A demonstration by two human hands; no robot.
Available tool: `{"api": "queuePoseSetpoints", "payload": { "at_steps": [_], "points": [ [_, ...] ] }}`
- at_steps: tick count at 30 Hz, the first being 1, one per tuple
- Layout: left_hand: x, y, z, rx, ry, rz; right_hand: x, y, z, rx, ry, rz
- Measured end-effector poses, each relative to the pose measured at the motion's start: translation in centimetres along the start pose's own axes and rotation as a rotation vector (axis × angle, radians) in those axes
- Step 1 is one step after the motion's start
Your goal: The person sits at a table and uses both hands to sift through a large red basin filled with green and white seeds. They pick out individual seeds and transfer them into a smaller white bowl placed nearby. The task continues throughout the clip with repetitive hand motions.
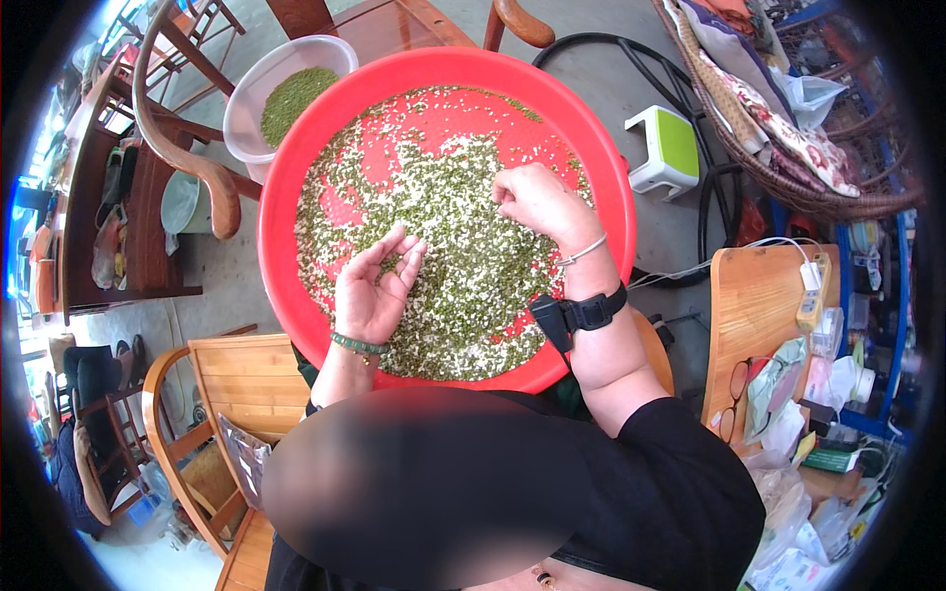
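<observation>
A large round red plastic basin [443, 65] lies before me, its floor strewn with small green beans mixed with white bits [458, 295]. Palm up, my left hand [373, 288] hovers over the left part of the mix with its fingers curled into a cup. Some green beans [387, 267] show in its hollow. Above the right side of the basin, my right hand [543, 198] has its fingers bent inward and the fingertips close together. Whatever may be between those fingertips is too small or hidden to tell.
A translucent plastic tub [244, 111] of green beans stands beyond the basin's upper left rim. Wooden chair arms [214, 199] curve nearby. At right are a green-and-white stool [674, 148], a wicker basket [798, 196] with cloths, and a wooden board [746, 295] with a power strip [813, 299].
</observation>
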State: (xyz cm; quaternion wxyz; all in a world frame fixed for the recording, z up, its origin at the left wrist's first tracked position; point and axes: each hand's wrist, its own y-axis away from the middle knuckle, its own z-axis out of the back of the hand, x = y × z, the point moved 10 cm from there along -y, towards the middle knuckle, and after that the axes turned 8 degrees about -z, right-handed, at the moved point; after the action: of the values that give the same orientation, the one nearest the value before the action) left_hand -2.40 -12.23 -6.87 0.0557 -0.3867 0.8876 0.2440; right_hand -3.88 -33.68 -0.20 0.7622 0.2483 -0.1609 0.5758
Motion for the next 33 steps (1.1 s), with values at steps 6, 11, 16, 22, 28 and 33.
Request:
{"api": "queuePoseSetpoints", "payload": {
  "at_steps": [6,11,16,22,28,33],
  "points": [
    [0.3,0.0,-0.1,-0.015,-0.043,0.009,1.7,-0.5,2.6,-0.368,-0.055,0.182],
    [0.8,-0.1,-0.2,-0.009,-0.019,0.036,0.6,-2.1,-0.5,-0.349,-0.100,0.226],
    [0.6,0.1,-0.1,-0.023,-0.018,0.027,1.7,-2.4,-1.8,-0.302,-0.060,0.284],
    [0.6,0.2,-0.3,-0.029,-0.040,0.013,0.9,-3.3,-2.6,-0.237,-0.059,0.227],
    [0.7,0.0,-0.3,0.023,-0.023,0.027,0.7,-3.6,-3.0,-0.164,-0.074,0.215],
    [0.6,0.1,-0.3,0.014,-0.032,0.028,1.0,-3.4,-2.7,-0.173,-0.102,0.211]
  ]
}}
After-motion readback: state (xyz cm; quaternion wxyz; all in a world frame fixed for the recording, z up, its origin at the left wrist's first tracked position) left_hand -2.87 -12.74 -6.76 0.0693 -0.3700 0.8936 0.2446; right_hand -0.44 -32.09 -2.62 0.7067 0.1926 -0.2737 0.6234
